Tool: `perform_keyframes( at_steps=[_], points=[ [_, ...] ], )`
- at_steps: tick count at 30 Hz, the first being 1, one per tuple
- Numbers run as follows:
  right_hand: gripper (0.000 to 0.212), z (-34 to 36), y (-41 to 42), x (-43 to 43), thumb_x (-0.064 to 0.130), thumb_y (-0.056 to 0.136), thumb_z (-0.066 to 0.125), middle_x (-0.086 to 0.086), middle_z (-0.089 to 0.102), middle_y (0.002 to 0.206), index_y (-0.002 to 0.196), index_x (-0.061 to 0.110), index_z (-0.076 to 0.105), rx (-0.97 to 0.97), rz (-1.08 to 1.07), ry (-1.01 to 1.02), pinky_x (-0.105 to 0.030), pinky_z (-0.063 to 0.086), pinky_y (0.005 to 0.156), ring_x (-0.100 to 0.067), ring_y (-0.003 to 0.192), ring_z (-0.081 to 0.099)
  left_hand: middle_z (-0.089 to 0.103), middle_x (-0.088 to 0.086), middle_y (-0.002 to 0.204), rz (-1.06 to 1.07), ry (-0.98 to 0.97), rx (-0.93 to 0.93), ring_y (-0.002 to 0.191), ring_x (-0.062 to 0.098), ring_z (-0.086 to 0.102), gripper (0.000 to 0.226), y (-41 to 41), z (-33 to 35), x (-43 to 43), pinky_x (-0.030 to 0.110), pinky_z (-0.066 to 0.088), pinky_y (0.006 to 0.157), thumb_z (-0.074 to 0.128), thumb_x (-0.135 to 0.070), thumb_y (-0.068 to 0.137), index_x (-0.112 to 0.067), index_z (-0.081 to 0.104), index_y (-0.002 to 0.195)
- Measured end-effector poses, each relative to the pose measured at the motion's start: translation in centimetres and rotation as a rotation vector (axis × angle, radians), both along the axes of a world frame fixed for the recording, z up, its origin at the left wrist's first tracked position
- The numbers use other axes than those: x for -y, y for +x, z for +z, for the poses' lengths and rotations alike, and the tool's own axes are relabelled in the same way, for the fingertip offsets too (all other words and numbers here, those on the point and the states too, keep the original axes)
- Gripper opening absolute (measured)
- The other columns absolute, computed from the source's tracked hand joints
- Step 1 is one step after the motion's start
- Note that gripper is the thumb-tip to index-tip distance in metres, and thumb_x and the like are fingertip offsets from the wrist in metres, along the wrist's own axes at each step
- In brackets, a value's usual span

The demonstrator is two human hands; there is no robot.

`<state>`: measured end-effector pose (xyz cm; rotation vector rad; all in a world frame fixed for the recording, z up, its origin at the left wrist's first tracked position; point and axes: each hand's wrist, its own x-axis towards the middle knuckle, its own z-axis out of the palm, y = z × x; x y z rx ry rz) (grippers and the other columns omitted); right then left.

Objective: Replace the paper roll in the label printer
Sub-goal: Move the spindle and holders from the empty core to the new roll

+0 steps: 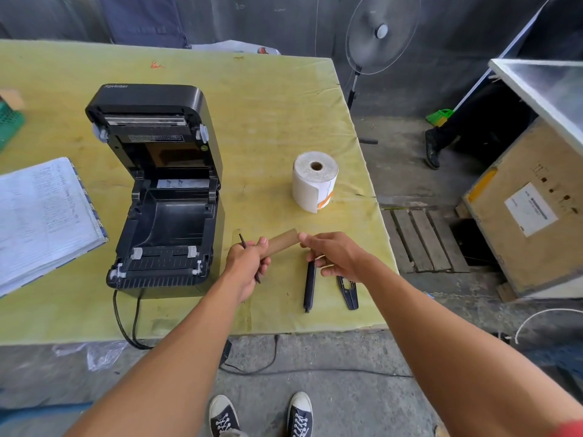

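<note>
The black label printer sits on the yellow-green table with its lid up and its paper bay empty. A full white label roll stands on end to its right, sealed with an orange tab. An empty brown cardboard core is held just right of the printer's front. My left hand grips the core's left end together with a thin black guide piece. My right hand pinches the core's right end. A black spindle rod and a second black guide piece lie on the table under my right hand.
An open notebook lies left of the printer, with a green crate at the far left edge. The printer's cables hang over the near table edge. A standing fan, a wooden crate and a pallet stand to the right.
</note>
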<state>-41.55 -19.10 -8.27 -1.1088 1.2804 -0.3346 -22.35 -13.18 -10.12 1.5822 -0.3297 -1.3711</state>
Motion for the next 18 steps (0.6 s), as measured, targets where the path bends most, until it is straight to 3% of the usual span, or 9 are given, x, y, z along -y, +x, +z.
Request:
perform_keyframes(
  at_steps=[3, 6, 11, 15, 18],
  points=[
    [0.037, 0.2, 1.0, -0.3, 0.044, 0.082, 0.076, -0.003, 0.062, 0.076, 0.094, 0.009, 0.071, 0.092, -0.023, 0.035, -0.024, 0.046, 0.050, -0.011, 0.058, 0.050, 0.060, 0.009, 0.087, -0.056, -0.013, -0.007, 0.064, 0.013, 0.055, 0.017, -0.9, 0.6, 0.2, 0.025, 0.044, 0.055, 0.065, -0.019, 0.093, -0.012, 0.052, 0.100],
    [0.035, 0.2, 2.0, -0.1, 0.034, 0.084, 0.077, -0.004, 0.061, 0.080, 0.102, 0.005, 0.069, 0.193, -0.193, 0.055, -0.026, 0.049, 0.053, -0.012, 0.059, 0.055, 0.062, 0.010, 0.086, -0.109, -0.012, -0.005, 0.062, 0.013, 0.056, 0.015, -1.4, 1.0, 0.0, 0.024, 0.045, 0.049, 0.060, -0.021, 0.096, -0.009, 0.055, 0.104],
    [0.027, 0.4, 3.1, 0.5, 0.032, 0.099, 0.055, -0.008, 0.065, 0.089, 0.099, 0.005, 0.060, 0.238, -0.417, 0.002, -0.033, 0.059, 0.063, -0.021, 0.072, 0.072, 0.060, 0.013, 0.073, -0.038, 0.010, 0.015, 0.052, 0.019, 0.050, 0.023, -1.0, 1.4, -0.3, 0.028, 0.042, 0.044, 0.043, -0.018, 0.102, -0.004, 0.060, 0.100],
    [0.034, 1.0, 3.5, 0.4, 0.035, 0.102, 0.045, -0.013, 0.064, 0.093, 0.110, 0.005, 0.058, -0.145, -0.131, -0.247, -0.035, 0.058, 0.061, -0.020, 0.066, 0.066, 0.048, 0.008, 0.081, -0.038, 0.115, 0.153, 0.067, 0.022, 0.048, 0.014, 0.1, 1.0, -0.5, 0.033, 0.048, 0.057, 0.051, -0.014, 0.097, -0.006, 0.061, 0.101],
    [0.029, 1.3, 4.4, -0.3, 0.027, 0.102, 0.046, -0.021, 0.063, 0.102, 0.108, 0.002, 0.057, -0.473, 0.263, -0.370, -0.044, 0.059, 0.073, -0.036, 0.077, 0.065, 0.050, 0.007, 0.076, -0.124, 0.157, 0.386, 0.064, 0.022, 0.045, 0.018, 0.6, 0.0, -0.6, 0.029, 0.036, 0.061, 0.057, -0.014, 0.094, -0.013, 0.061, 0.077]
  ],
)
